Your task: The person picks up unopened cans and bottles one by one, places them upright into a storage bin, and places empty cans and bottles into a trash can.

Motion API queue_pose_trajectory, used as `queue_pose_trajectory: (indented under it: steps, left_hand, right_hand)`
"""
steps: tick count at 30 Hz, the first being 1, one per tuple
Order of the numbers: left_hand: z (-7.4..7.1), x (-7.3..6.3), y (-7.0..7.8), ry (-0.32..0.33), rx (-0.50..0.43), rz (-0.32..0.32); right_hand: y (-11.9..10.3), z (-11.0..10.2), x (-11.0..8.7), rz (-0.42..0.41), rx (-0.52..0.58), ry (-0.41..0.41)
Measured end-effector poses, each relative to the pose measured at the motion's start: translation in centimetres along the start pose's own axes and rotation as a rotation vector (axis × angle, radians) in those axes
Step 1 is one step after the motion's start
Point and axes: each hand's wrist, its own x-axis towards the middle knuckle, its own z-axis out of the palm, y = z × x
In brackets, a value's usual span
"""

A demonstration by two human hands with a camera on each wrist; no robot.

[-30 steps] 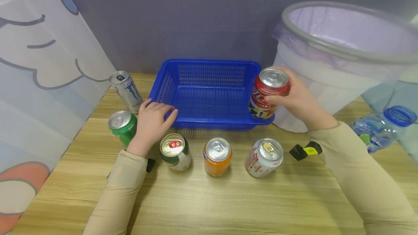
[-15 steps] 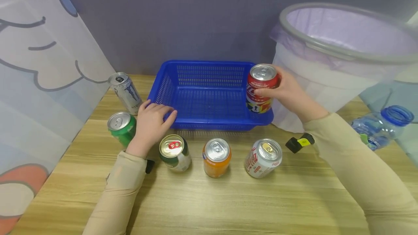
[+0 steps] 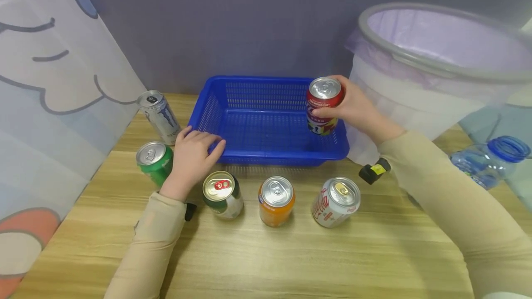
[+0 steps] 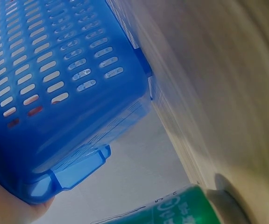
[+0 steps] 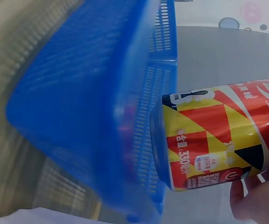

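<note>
A blue plastic basket [image 3: 270,154] with slotted walls stands on the wooden table. My left hand [image 3: 194,158] holds its near left corner, fingers bent over the rim; a bit of that hand [image 4: 13,205] shows at the corner in the left wrist view. Over the basket's right end, my right hand [image 3: 355,107] grips a red soda can [image 3: 319,110] round its side. The can is upright, with its yellow, red and black patterned lower part [image 5: 209,144] just above the rim in the right wrist view. The palm side of the right hand is hidden behind the can.
A green can [image 3: 155,163] and a tall silver can [image 3: 160,114] stand left of the basket. In front stand a dark green can [image 3: 224,197], an orange can [image 3: 277,204] and a white can [image 3: 334,202]. A lined bin [image 3: 399,91] and a clear bottle [image 3: 482,163] are at right.
My right hand has carried the red can left and slightly away from me, from the basket's right edge to over its inside. The left hand has stayed at the corner.
</note>
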Motion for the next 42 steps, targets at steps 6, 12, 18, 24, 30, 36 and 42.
queue_pose_trajectory:
  steps: [6, 12, 18, 24, 30, 36, 42]
  left_hand:
    - [0.0, 0.0, 0.0, 0.012, -0.001, 0.005]
    - [0.1, 0.0, 0.1, 0.01, -0.009, 0.0]
    - [0.1, -0.2, 0.1, 0.006, -0.003, 0.002]
    - [0.1, -0.2, -0.1, 0.015, 0.002, 0.003]
    - [0.2, -0.3, -0.1, 0.007, 0.0, 0.002]
    - [0.0, -0.3, -0.1, 0.009, 0.006, 0.002]
    - [0.0, -0.5, 0.1, -0.007, 0.0, -0.007]
  right_hand:
    - [-1.5, 0.0, 1.5, 0.024, 0.017, 0.049]
    - [-2.5, 0.8, 3.2, 0.139, 0.059, 0.106]
    - [-2.8, 1.8, 4.7, 0.2, 0.138, 0.146]
    - [-2.9, 2.8, 5.9, 0.331, 0.234, 0.198]
    - [-2.1, 3.6, 6.7, 0.409, 0.294, 0.237]
    - [-1.2, 4.3, 7.4, 0.416, 0.286, 0.249]
    - [-0.1, 4.6, 7.8, 0.402, 0.236, 0.254]
